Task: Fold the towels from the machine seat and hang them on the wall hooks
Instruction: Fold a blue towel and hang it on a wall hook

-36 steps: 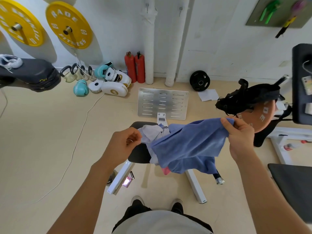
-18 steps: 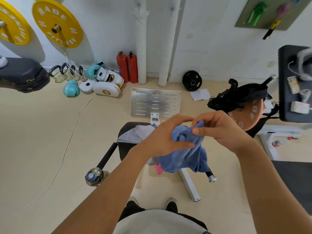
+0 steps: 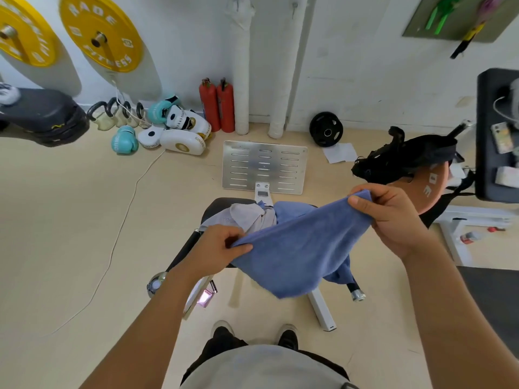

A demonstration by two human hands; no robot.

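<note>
A blue towel (image 3: 297, 248) is stretched between my two hands above the black machine seat (image 3: 216, 209). My left hand (image 3: 222, 248) pinches its near left corner, and my right hand (image 3: 393, 217) grips the far right corner, held higher. The towel's lower edge hangs down in front of the seat. A grey towel (image 3: 247, 217) lies crumpled on the seat behind the blue one. Two wall hooks (image 3: 293, 7) show at the top, on the white wall above two hanging white rolls (image 3: 241, 68).
A metal foot plate (image 3: 264, 167) lies beyond the seat. Two red fire extinguishers (image 3: 216, 103), boxing gloves and pads (image 3: 168, 127) and kettlebells line the wall. A black bag (image 3: 404, 158) sits on an orange weight plate to the right. The machine's white frame legs (image 3: 321, 310) stand by my feet.
The hands were together at the bunched towel half a second ago. They have since moved apart, spreading the blue towel out flat between them.
</note>
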